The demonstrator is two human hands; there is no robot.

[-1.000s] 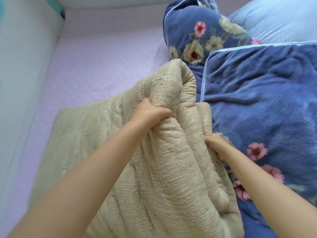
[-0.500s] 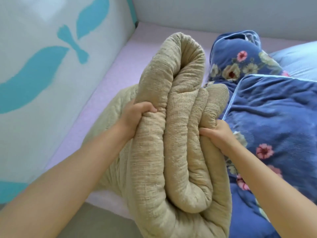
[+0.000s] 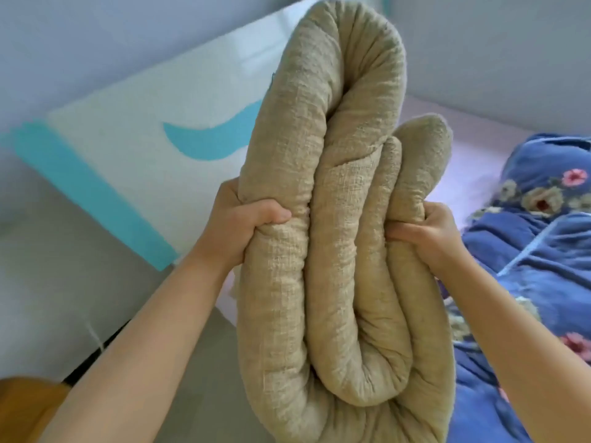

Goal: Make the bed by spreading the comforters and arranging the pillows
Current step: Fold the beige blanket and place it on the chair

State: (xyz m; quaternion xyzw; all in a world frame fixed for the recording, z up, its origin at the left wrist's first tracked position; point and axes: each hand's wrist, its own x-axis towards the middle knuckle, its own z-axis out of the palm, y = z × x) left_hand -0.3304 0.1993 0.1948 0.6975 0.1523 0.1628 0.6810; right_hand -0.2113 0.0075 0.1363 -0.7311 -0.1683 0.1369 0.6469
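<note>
A thick beige comforter (image 3: 345, 193), folded into several bulky layers, is held up in front of me, off the bed. My left hand (image 3: 243, 225) grips its left fold, thumb wrapped over the front. My right hand (image 3: 428, 231) grips the right fold, fingers dug into the cloth. A blue floral comforter (image 3: 537, 238) lies crumpled on the right side of the bed. The pink sheet (image 3: 463, 155) shows behind the beige bundle.
A white panel with turquoise shapes (image 3: 153, 161) stands along the left side of the bed. Grey walls (image 3: 495, 52) close the corner behind. A grey floor (image 3: 44, 282) and an orange object (image 3: 22, 407) are at the lower left.
Both hands have lifted the beige comforter off the bed, from lying partly on the sheet to hanging upright before me. My view has swung up and left.
</note>
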